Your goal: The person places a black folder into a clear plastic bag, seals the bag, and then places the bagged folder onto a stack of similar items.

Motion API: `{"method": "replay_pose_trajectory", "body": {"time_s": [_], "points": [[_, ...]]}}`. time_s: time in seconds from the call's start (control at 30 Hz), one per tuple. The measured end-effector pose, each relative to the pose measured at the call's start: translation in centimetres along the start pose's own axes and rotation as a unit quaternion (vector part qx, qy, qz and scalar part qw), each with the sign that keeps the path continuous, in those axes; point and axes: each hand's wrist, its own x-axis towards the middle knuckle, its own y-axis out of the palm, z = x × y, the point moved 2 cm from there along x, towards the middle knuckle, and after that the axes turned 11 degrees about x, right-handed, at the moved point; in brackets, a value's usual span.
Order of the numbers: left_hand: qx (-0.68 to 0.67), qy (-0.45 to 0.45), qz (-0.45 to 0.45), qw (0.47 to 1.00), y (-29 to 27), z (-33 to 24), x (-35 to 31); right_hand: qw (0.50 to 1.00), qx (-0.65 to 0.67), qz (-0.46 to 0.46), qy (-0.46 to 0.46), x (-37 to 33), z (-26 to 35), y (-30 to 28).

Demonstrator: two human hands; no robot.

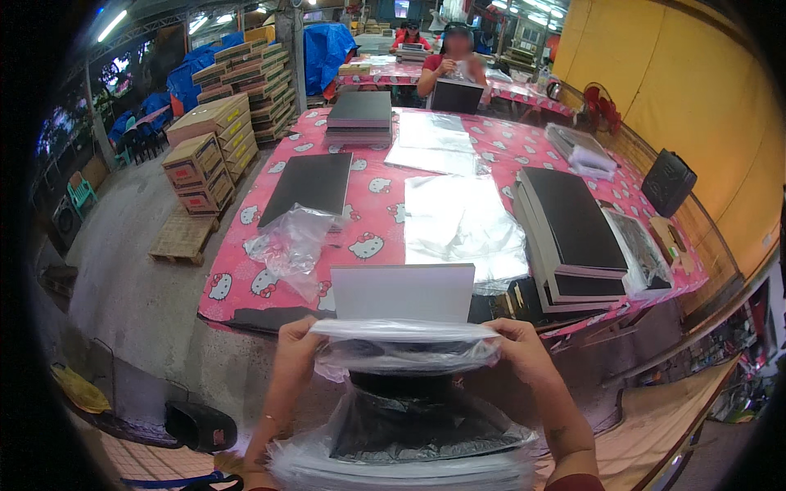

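Observation:
My left hand (300,337) pinches one end of a gathered clear plastic bag (409,348), and my right hand (513,342) pinches its other end. Between them the bag is stretched sideways. Just beyond it, at the table's near edge, a white-faced panel (401,292) stands tilted up; the bag hides its lower part. Below my hands, close to my body, lies a pile of clear plastic (401,473) over something black. A crumpled plastic bag (295,245) rests on the table beside a flat black panel (309,186).
Stacks of black panels stand at the right (569,221) and far left (360,114) of the pink patterned table (225,266). Plastic sleeves (463,229) lie in the middle. Across the table a person (458,61) handles plastic by a black panel. Cartons (196,172) stand left.

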Motion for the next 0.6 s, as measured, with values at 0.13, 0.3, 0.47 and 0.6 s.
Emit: {"method": "replay_pose_trajectory", "body": {"time_s": [0.13,0.3,0.47,0.6], "points": [[-0.196,-0.183,0.047,0.962,0.0,1.8,-2.6,0.931,0.327,-0.016,0.159,-2.6,-6.6,-2.8],[-0.050,-0.144,0.083,0.985,-2.0,12.8,-6.1,0.910,0.356,-0.010,0.210,-3.5,-19.4,-6.8],[0.144,-0.105,0.080,0.981,-2.0,21.1,-8.0,0.964,0.124,-0.053,0.230,-1.7,-25.0,-9.0],[0.259,-0.191,-0.023,0.946,-1.7,27.4,-7.5,0.960,0.065,-0.132,0.237,-0.9,-28.1,-9.0]]}}
